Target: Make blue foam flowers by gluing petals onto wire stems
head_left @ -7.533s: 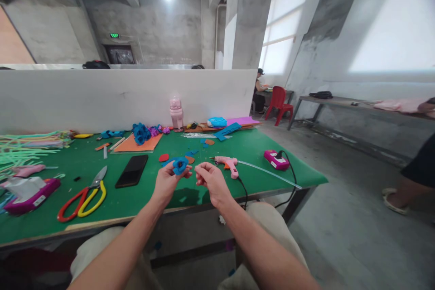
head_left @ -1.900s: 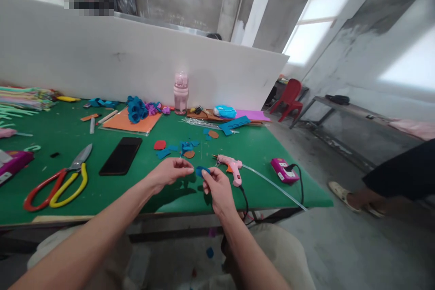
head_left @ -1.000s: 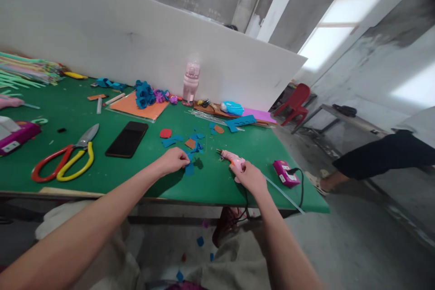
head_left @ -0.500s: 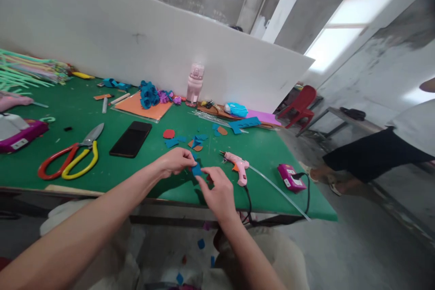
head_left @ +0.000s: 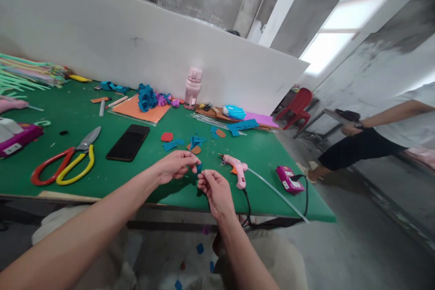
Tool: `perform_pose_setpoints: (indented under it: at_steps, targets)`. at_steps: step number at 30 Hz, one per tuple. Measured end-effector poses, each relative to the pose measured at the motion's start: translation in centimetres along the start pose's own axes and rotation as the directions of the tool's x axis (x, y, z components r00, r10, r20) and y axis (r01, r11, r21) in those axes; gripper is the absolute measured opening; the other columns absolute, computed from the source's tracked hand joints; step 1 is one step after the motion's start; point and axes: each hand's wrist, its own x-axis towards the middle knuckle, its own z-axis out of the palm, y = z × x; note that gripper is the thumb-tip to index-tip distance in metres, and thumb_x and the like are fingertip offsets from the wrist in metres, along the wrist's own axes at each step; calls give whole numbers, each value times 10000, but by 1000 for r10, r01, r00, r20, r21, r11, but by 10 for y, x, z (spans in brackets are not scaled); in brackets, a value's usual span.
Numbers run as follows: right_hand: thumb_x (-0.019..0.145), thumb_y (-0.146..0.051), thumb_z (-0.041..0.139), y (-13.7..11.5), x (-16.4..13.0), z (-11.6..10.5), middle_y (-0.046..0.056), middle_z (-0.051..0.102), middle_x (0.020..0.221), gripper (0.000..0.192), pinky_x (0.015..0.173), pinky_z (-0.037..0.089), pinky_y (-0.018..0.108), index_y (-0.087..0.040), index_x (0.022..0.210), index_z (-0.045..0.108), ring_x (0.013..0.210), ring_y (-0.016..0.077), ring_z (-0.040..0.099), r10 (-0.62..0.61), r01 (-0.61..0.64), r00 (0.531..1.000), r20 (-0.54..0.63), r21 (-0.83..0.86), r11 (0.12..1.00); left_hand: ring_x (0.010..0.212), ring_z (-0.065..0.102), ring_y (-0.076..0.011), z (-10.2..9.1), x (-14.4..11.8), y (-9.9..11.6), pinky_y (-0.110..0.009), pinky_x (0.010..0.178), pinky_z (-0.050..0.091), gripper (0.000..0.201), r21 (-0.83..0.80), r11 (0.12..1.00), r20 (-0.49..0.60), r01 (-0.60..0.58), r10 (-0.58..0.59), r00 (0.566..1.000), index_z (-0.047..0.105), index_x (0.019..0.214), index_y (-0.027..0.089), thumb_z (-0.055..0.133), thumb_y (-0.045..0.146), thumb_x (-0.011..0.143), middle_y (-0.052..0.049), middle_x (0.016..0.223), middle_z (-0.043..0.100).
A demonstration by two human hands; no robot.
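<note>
A green-topped desk [head_left: 102, 176] stands before a long white partition [head_left: 136, 50] in a bare concrete room with a grey floor [head_left: 356, 244], bright windows [head_left: 340, 22] at right, a red chair [head_left: 297, 106] and a side bench [head_left: 326, 115] beneath them.

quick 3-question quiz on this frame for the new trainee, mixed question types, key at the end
1. True or false: the pink hot glue gun is held in the right hand.
2. What do the left hand and the right hand pinch between their fingertips?
3. Which lies nearest the black smartphone on the green table: A) red-and-yellow-handled scissors, B) pink water bottle, C) magenta power adapter?

Key
1. False: it lies on the table, just beyond the right hand.
2. A small blue foam piece.
3. A.
</note>
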Motion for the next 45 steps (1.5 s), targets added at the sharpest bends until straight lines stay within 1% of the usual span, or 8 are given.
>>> perform_pose_setpoints:
  at_steps: [4, 8, 14, 18, 21, 26, 29, 45]
  targets:
    - [678, -337, 664, -1, 2, -1, -9, 586, 645, 209, 517, 468, 207, -159, 715, 561, 526, 81, 537, 4, -4, 999, -32, 2, 1000, 337, 193, -3, 0, 1, 0, -184, 343, 106, 267, 51, 999, -20, -14, 15, 1000, 563, 835, 126, 563, 370, 728, 12, 631, 549]
    - [779, -366, 547, -8, 5, -16, -38, 522, 620, 181, 477, 426, 207, -187, 759, 522, 495, 83, 481, -283, 237, 954, -100, -326, 915, 328, 223, -22, -14, 2, 7, -187, 332, 105, 208, 245, 967, -204, -72, 124, 971, 562, 789, 130, 517, 329, 747, 29, 550, 505]
    - [782, -231, 530, -18, 27, -19, 38, 580, 847, 121, 698, 425, 288, -184, 883, 578, 684, 142, 530, -367, 422, 876, 312, -865, 272, 338, 270, -36, -32, 2, 13, -185, 353, 168, 170, 471, 879, -318, -72, 245, 916, 577, 734, 141, 519, 300, 721, 55, 479, 462]
    - [722, -176, 577, -16, 40, -9, 28, 545, 881, 113, 666, 409, 276, -212, 829, 574, 742, 158, 527, -201, 411, 899, 388, -907, 87, 407, 351, -51, -31, 4, 11, -180, 407, 241, 169, 495, 859, -327, -131, 324, 888, 569, 674, 138, 538, 302, 698, 48, 479, 474]
    - [714, -145, 552, -16, 38, -9, -3, 534, 781, 65, 650, 402, 263, -202, 740, 538, 700, 142, 517, -208, 426, 897, 389, -887, 179, 454, 404, -69, -28, 4, 9, -181, 426, 264, 179, 474, 866, -313, -159, 334, 889, 582, 664, 134, 549, 308, 688, 40, 472, 473]
    - [763, -224, 509, -20, 18, -8, -57, 488, 651, 87, 504, 406, 216, -208, 844, 481, 508, 94, 478, -296, 373, 928, 227, -598, 710, 411, 333, -54, -15, -5, 15, -190, 356, 164, 324, 349, 926, -129, -143, 198, 972, 620, 858, 131, 618, 391, 663, 35, 545, 471]
    - [735, -238, 556, -24, 7, -2, -58, 492, 663, 154, 488, 421, 205, -208, 861, 472, 506, 85, 488, -282, 324, 946, 161, -408, 854, 418, 287, -50, -8, -11, 18, -189, 360, 173, 385, 350, 922, -36, -166, 191, 981, 621, 923, 134, 667, 374, 626, 66, 514, 382]
    - [731, -108, 467, -43, -22, 8, 24, 591, 796, 162, 658, 465, 264, -196, 823, 567, 721, 151, 560, -556, 557, 797, 236, -643, 525, 443, 298, -40, -4, -7, 6, -192, 393, 188, 206, 129, 955, 5, -267, 269, 963, 630, 748, 134, 677, 283, 612, 30, 593, 487]
